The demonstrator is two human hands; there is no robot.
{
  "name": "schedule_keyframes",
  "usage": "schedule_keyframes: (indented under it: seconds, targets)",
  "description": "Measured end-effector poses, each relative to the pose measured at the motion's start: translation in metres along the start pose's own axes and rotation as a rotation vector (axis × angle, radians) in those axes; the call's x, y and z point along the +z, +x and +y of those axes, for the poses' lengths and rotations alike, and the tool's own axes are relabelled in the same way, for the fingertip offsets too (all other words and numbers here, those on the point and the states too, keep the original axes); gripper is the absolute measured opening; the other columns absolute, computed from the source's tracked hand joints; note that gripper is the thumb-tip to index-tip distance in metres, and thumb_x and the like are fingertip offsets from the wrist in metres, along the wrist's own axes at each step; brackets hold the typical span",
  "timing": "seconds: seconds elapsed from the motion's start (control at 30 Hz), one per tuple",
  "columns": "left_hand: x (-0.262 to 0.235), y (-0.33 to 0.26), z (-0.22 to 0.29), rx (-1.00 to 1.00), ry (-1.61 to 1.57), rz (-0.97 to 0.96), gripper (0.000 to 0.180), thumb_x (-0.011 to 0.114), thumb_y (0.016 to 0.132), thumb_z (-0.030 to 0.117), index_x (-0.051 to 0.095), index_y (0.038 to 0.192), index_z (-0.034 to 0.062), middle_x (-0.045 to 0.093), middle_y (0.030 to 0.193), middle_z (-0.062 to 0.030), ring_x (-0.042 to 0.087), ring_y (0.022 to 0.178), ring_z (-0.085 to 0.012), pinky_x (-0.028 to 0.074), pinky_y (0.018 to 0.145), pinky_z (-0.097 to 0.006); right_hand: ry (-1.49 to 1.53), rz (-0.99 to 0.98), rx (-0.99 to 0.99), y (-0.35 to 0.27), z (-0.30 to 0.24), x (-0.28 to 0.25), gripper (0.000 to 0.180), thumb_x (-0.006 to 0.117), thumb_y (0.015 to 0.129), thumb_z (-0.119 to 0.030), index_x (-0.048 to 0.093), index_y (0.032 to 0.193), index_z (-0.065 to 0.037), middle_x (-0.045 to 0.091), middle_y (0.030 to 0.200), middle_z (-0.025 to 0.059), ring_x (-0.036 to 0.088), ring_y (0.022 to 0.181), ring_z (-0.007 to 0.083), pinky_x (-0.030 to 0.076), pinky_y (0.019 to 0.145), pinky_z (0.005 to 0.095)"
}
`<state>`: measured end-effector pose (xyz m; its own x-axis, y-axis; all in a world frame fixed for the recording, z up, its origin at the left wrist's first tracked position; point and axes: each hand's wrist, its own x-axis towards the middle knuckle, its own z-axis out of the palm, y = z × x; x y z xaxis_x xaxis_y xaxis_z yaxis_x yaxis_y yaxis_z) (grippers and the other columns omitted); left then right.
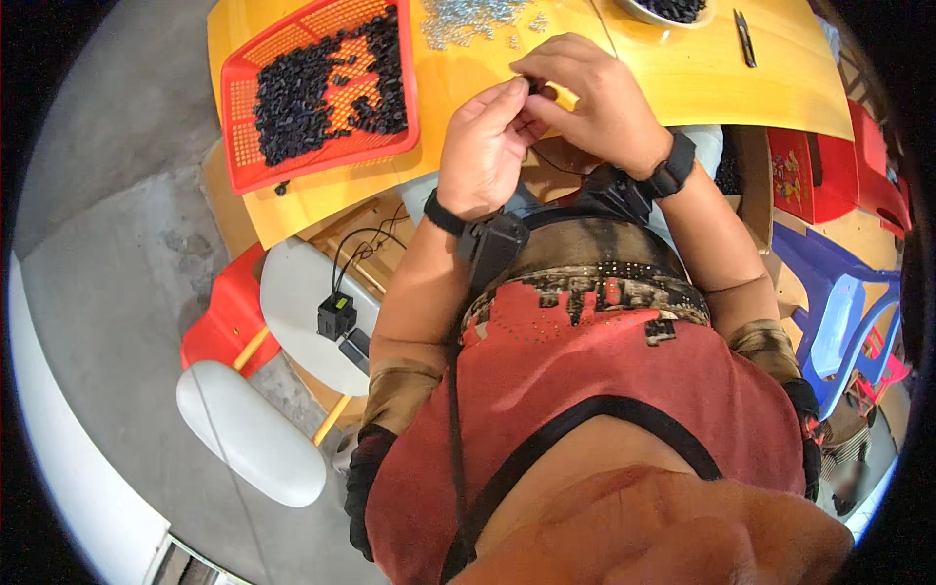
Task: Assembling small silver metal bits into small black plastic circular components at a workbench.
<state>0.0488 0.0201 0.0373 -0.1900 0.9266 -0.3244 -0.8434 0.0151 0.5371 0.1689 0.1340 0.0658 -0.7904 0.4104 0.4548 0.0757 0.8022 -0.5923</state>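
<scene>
Head view: our left fingers [501, 105] and right fingers [558, 64] pinch a black piece [532, 86] (mostly hidden), which a slack grip could drop beneath them.

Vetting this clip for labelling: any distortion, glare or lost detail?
Head view: strong fisheye, black corners, yellow table edge bowed; head view: pale strip at lower left washed out, grey floor duller than the table; head view: left hand and right hand readable, small black piece between them too dark for detail.
</scene>
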Motion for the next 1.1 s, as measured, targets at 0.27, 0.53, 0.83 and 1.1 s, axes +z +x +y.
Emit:
schedule_keyframes:
  seconds: [0.27,0.53,0.83,1.1]
  targets:
    - [0.004,-0.001,0.013,-0.115,0.107,-0.013,0.036,0.059,0.101,0.031,0.061,0.123,0.0023,0.068,0.116,-0.0108,0.063,0.104,-0.0180,0.052,0.091,-0.034,-0.013,-0.096,0.210,0.010,0.027,-0.018,0.027,0.075,0.086,-0.014,0.073,0.112,-0.006,0.071,0.099,0.0090,0.067,0.088,0.0173,0.052,0.073,0.0291]
    - [-0.019,-0.045,0.044,-0.068,0.262,-0.172,0.040,0.054,0.103,0.023,0.054,0.134,-0.0032,0.066,0.122,-0.0154,0.063,0.108,-0.0177,0.052,0.094,-0.032,-0.275,0.143,0.438,0.068,0.123,-0.037,0.026,0.076,0.082,-0.014,0.071,0.101,0.003,0.071,0.088,0.0184,0.069,0.079,0.0265,0.053,0.070,0.0347]
    - [-0.056,-0.106,0.112,0.232,0.373,0.164,0.039,0.053,0.103,0.019,0.054,0.133,-0.0048,0.065,0.124,-0.0198,0.066,0.105,-0.0215,0.053,0.095,-0.034,-0.112,-0.004,0.622,0.089,0.116,-0.058,0.040,0.067,0.095,-0.011,0.058,0.126,0.012,0.064,0.121,0.0271,0.064,0.111,0.0357,0.054,0.100,0.0438]
    - [-0.111,-0.108,0.187,0.246,0.586,0.377,0.038,0.058,0.101,0.018,0.055,0.132,-0.0035,0.066,0.123,-0.0175,0.066,0.105,-0.0193,0.054,0.094,-0.032,-0.462,-0.019,0.339,0.051,0.167,-0.066,0.043,0.065,0.094,-0.041,0.065,0.132,-0.021,0.074,0.103,0.0045,0.068,0.086,0.0145,0.052,0.078,0.0286]
